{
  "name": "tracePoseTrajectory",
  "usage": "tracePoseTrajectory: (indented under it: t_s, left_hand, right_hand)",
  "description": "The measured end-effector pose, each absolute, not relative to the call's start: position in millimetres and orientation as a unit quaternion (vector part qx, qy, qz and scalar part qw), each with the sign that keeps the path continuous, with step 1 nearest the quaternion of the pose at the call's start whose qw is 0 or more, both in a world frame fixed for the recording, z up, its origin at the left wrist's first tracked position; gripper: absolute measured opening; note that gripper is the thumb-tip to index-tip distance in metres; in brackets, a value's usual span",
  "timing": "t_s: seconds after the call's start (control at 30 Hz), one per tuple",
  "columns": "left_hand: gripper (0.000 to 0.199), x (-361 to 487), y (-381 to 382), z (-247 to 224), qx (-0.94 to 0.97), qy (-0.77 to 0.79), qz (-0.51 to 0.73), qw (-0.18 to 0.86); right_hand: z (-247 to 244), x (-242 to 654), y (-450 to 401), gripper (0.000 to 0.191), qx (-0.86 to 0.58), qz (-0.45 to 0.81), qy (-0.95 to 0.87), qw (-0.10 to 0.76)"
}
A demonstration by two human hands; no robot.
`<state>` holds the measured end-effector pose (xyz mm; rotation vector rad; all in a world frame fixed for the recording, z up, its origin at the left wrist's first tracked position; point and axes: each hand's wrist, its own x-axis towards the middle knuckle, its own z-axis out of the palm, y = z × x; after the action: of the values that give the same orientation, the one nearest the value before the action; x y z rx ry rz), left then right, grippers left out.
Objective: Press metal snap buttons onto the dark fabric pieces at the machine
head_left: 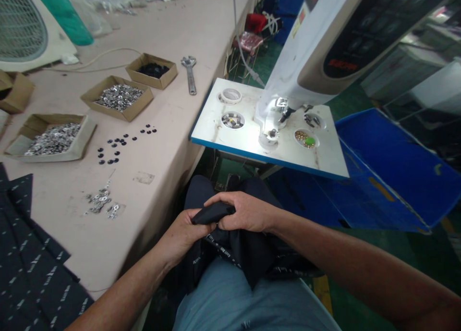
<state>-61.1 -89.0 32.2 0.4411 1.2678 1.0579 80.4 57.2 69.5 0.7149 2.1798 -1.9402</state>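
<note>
Over my lap, my left hand (183, 232) and my right hand (245, 213) both grip a piece of dark fabric (248, 256) printed with small white lettering. A fold of the cloth is pinched between the fingers of both hands. A tiny shiny spot shows near my right thumb, too small to name. The rest of the cloth hangs down across my legs. In front of my hands stands a snap-fastening machine (272, 115) on a white table plate (241, 141) with recessed cups of small metal parts.
On the table (162, 129) to my left are cardboard boxes of metal snap parts (120, 98), black caps (124, 142), loose snap parts (99, 201), an adjustable wrench (190, 75) and a fan (25, 28). Printed dark fabric (32, 263) lies at the near left. A blue bin (403, 158) stands right.
</note>
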Motion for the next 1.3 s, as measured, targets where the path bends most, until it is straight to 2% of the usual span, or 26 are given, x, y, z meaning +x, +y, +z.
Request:
tracePoseTrajectory:
  t_s: [0.2, 0.33, 0.47, 0.63, 0.73, 0.83, 1.0, 1.3]
  left_hand:
    - [0.024, -58.8, -86.4, 33.1, 0.261, 0.562, 0.451, 0.643]
    - [0.012, -55.2, -87.9, 33.9, 0.318, 0.539, 0.456, 0.633]
    - [0.017, -52.0, -88.8, 30.0, 0.433, 0.576, 0.449, 0.528]
    - [0.024, -48.2, -85.8, 22.9, 0.666, 0.577, 0.368, 0.297]
    - [0.021, -43.3, -85.7, 17.1, 0.750, 0.557, 0.273, 0.227]
    - [0.021, -38.7, -87.2, 8.9, 0.789, 0.538, 0.217, 0.201]
    - [0.025, -39.4, -88.2, -2.5, 0.803, 0.519, 0.235, 0.174]
    - [0.025, -43.2, -88.7, -2.5, 0.803, 0.517, 0.247, 0.162]
  right_hand:
    - [63.2, 82.2, 63.0, 0.049, 0.243, -0.704, 0.658, 0.111]
    - [79.7, 87.9, 75.1, 0.048, 0.187, -0.640, 0.730, 0.147]
    - [98.3, 88.0, 96.1, 0.057, 0.137, -0.605, 0.765, 0.174]
    - [112.0, 41.2, 92.0, 0.044, 0.156, -0.600, 0.778, 0.106]
    - [109.0, -11.7, 63.7, 0.028, 0.122, -0.543, 0.829, 0.064]
    - [89.9, -65.1, 30.5, 0.017, 0.043, -0.463, 0.885, 0.019]
    - [51.1, -118.9, -1.3, 0.015, -0.024, -0.330, 0.944, -0.015]
    - [50.1, -132.1, -5.8, 0.021, -0.036, -0.209, 0.977, 0.018]
